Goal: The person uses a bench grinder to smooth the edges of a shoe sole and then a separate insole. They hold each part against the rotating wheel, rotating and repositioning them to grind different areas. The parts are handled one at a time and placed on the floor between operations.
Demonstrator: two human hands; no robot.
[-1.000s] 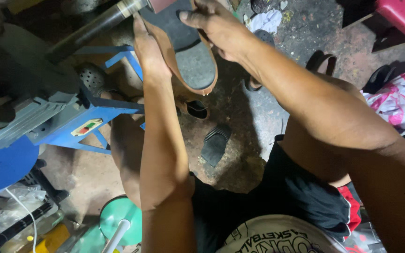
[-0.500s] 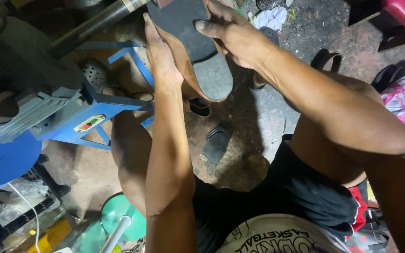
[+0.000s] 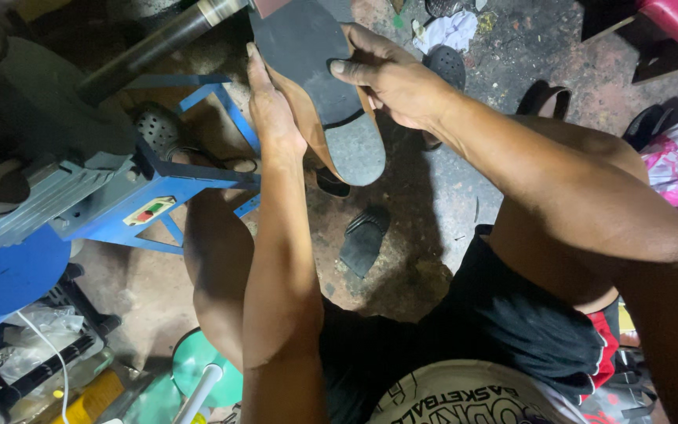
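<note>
Both hands grip a shoe sole: the left hand presses flat along its tan edge, the right hand clamps over the dark face, thumb on top. Its toe meets a grey shaft of the blue machine. Since before, the sole has shifted rightward.

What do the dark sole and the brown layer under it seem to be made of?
The sole, held between the left hand and the right hand, looks like matte dark rubber or foam: dull, finely grained, no shine. The brown layer looks like leather or leatherboard: smooth tan edge, slightly curved. Neither is certain.
</note>
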